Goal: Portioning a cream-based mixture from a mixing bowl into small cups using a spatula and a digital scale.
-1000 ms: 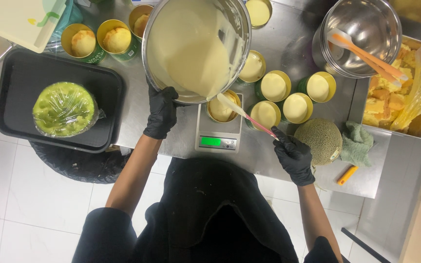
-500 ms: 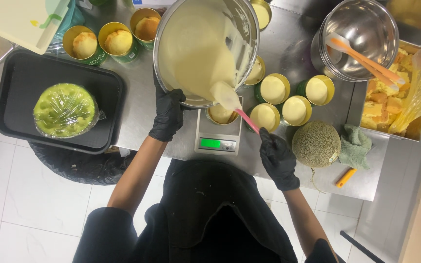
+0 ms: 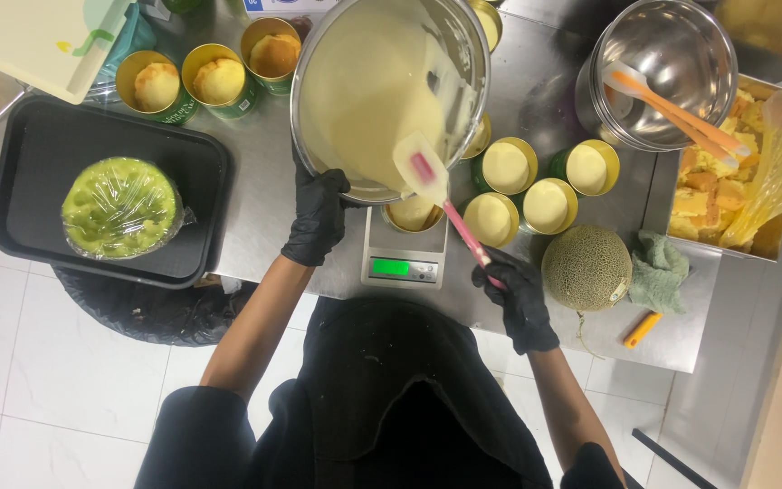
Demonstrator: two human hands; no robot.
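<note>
Left hand (image 3: 317, 215) grasps tilted bowl (image 3: 382, 91) | right hand (image 3: 518, 294) clenches spatula (image 3: 432, 186) | batter could overfill the cup (image 3: 412, 213) on your scale (image 3: 402, 254), spilling onto counter (image 3: 255, 181)

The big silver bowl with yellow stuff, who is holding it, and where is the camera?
The camera sits on a person's head and looks straight down, so you see their own two arms in black gloves. The left hand tips the big bowl of pale yellow batter. The right hand holds a spatula with a pink handle and guides batter toward a small cup on a kitchen scale. On the steel table are more filled cups, a melon, and a black tray carrying a green wrapped cake.
</note>
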